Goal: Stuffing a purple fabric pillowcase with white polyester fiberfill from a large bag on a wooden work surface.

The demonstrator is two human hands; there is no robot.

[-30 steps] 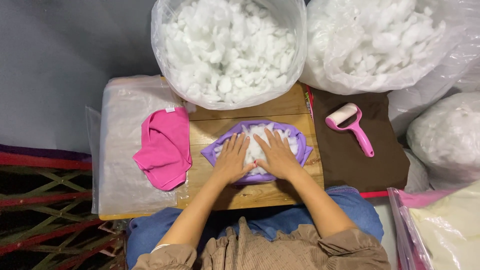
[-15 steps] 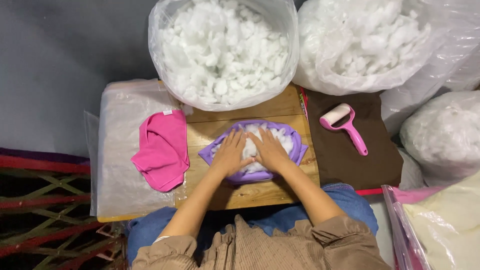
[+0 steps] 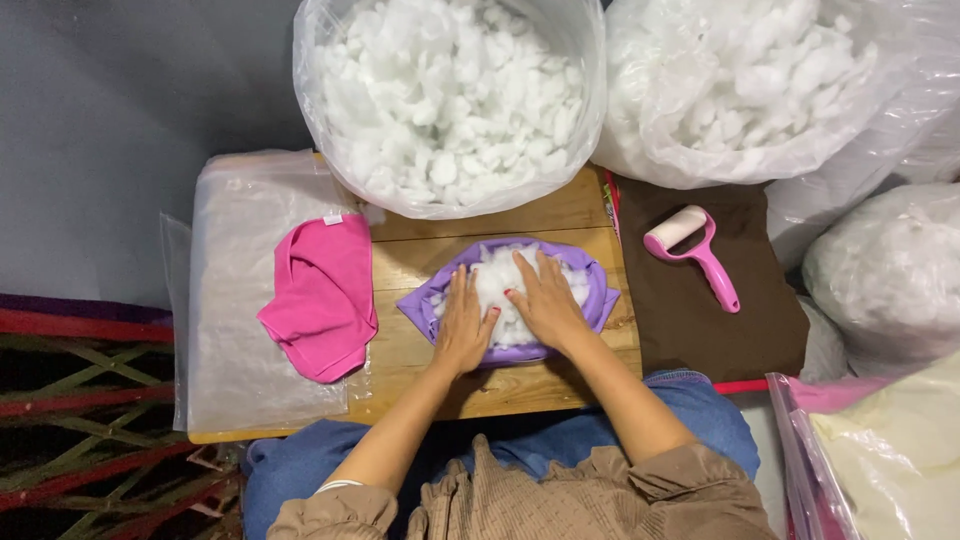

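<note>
On wooden table [image 3: 560,215], both hands [image 3: 465,325] flat on stuffing [image 3: 497,275]

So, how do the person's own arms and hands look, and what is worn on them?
Both forearms are bare. Tan-brown gathered sleeves are pushed up near the elbows, with a thin white band at the left cuff. The left hand and right hand wear no gloves; the right hand's nails look red.

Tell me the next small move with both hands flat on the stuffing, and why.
Probably press the white stuffing deeper: both the left hand and right hand lie flat on it, and it bulges above the purple cover, whose mouth gapes open.
</note>
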